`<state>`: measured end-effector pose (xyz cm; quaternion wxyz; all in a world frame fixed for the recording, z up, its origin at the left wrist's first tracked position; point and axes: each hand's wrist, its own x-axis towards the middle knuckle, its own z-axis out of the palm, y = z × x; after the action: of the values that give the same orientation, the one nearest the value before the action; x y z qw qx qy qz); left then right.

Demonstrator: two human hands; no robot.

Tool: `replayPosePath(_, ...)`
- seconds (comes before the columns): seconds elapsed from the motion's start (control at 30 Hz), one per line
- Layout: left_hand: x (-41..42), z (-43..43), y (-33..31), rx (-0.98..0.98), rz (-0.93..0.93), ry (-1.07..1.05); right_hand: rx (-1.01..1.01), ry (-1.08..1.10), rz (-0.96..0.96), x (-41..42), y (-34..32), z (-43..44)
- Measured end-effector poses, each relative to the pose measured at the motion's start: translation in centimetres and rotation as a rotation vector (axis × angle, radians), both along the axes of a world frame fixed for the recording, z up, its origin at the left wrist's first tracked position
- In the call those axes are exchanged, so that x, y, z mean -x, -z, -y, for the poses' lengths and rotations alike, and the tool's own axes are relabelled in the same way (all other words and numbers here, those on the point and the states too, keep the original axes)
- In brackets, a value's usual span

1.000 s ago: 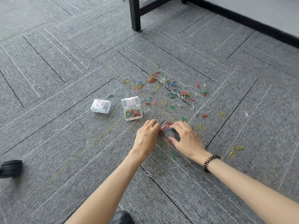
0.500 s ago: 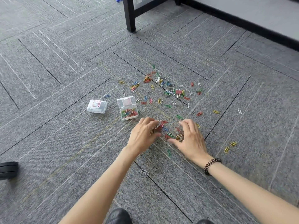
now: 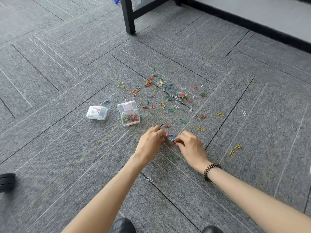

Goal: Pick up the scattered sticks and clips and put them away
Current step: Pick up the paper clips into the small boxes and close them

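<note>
Coloured paper clips (image 3: 165, 91) lie scattered over the grey carpet, thickest in the middle. A red binder clip (image 3: 181, 96) sits among them. An open clear plastic box (image 3: 129, 113) holds several clips, its lid tipped back. My left hand (image 3: 150, 142) and my right hand (image 3: 191, 147) rest on the carpet with curled fingers. Both close around a small heap of clips (image 3: 170, 137) between them. A green clip (image 3: 173, 158) lies just behind the hands.
A second, closed clear box (image 3: 97, 112) lies left of the open one. A black table leg (image 3: 128, 15) stands at the back. A black caster (image 3: 6, 181) is at the left edge. My shoes (image 3: 123, 225) show at the bottom. Stray clips (image 3: 235, 148) lie to the right.
My two hands have drawn closer together, raking the clips between them into a tighter heap. The view has shifted slightly.
</note>
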<state>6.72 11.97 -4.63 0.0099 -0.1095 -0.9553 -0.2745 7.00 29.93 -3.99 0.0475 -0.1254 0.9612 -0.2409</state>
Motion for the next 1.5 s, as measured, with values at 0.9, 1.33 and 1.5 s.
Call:
replayPosePath(0.9, 4.6, 9.8, -1.9, 0.017, -0.08, -0.443, 0.261, -0.231, -0.061, 10.1, -3.0, 10.4)
replayPosePath(1.33, 0.6, 11.5, -0.5, -0.041, -0.053, -0.523, 0.135, -0.493, -0.078, 11.1, -1.1, 15.1)
replayPosePath(1.5, 0.1, 10.3, -0.3, -0.048, -0.043, -0.485, 0.214, -0.453, -0.034, 10.7, -1.4, 13.2)
